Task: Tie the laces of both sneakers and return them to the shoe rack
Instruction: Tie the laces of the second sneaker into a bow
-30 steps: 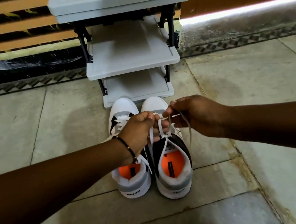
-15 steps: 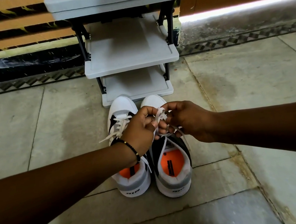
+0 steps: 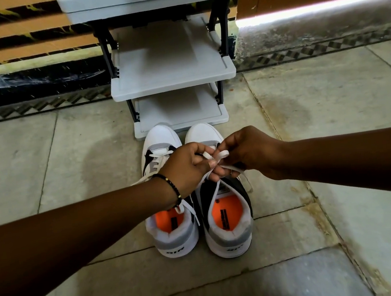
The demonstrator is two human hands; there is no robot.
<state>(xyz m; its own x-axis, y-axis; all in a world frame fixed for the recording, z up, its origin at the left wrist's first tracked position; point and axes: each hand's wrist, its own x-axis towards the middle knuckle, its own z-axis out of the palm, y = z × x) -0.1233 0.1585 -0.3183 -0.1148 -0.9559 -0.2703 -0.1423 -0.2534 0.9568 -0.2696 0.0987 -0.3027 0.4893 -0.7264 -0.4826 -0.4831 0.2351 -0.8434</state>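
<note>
The pale stone-tiled floor (image 3: 333, 109) carries everything here, and the grey plastic three-tier shoe rack with black posts (image 3: 172, 76) stands against the wall with its shelves bare — keep its lowest shelf in mind as the place both shoes go once the knots hold. Just in front of it, side by side with toes toward the rack, sit the two sneakers. The left white-and-black sneaker with an orange insole (image 3: 172, 235) shows laces trailing loose across its side, so you should judge it as not yet tied. The right sneaker of the same make (image 3: 230, 230) is the one in hand.

Your left hand (image 3: 187, 166), with a thin black bead bracelet (image 3: 170, 188) at the wrist, and your right hand (image 3: 250, 153) meet over its tongue, fingertips nearly touching. Each is pinched shut on the flat white lace (image 3: 222, 154) — a short loop stands up between them, and a strand runs down under the right fingers.

To do this well, keep both loops about even, hold the crossing low against the tongue so slack does not creep back, then draw outward with steady, equal pull. Watch the free end hanging by the right side of the shoe; if it slips through, the bow collapses.
</note>
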